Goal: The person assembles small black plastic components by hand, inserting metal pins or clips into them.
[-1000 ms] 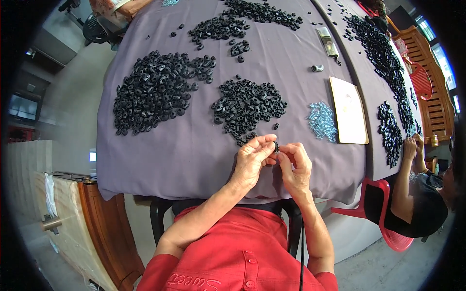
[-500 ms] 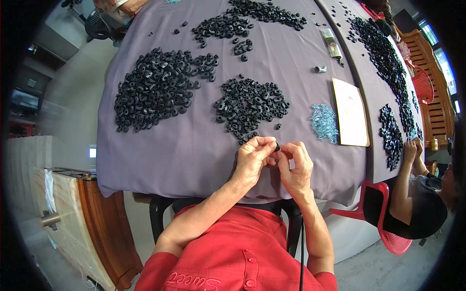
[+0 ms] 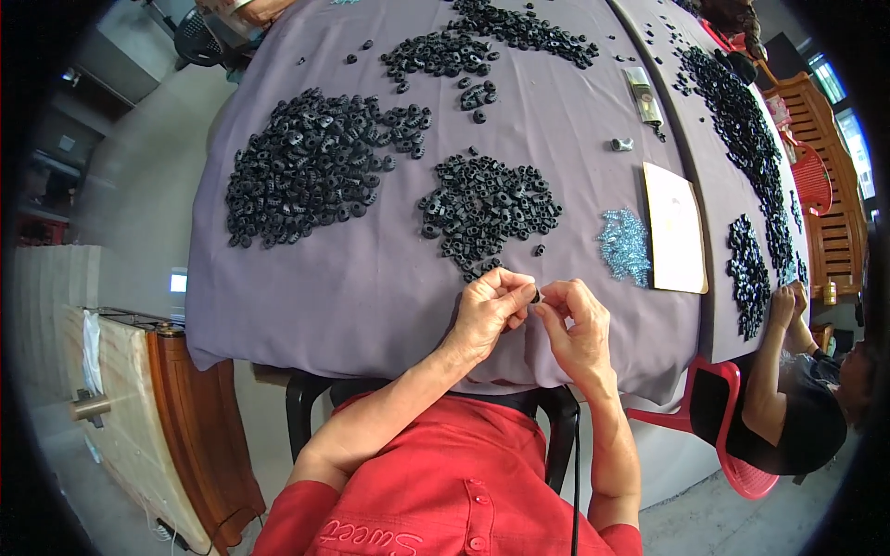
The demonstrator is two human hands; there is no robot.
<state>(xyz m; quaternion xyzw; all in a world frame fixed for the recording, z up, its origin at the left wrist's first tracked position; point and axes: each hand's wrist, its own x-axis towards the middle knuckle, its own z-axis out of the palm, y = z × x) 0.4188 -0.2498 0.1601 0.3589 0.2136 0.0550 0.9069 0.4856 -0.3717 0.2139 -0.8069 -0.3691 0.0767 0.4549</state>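
A small black plastic part is pinched between the thumb and fingers of my left hand, just over the near edge of the table. My right hand meets it from the other side, thumb and index finger drawn together close to the part. Whatever tiny piece those right fingertips may hold is too small to make out. Right beyond my hands lies a heap of small black parts. To its left spreads a bigger heap of ridged black parts. Small clear-blue pieces form a pile to the right.
A pale flat board lies beside the blue pile. Farther back are a small silvery piece, a clear tube-like packet and more black parts. At the right, a co-worker's hands work by a second table with black heaps.
My hands stay together at the black part; the right fingers have shifted slightly and the right hand is turned a little. The whole view has moved slightly.
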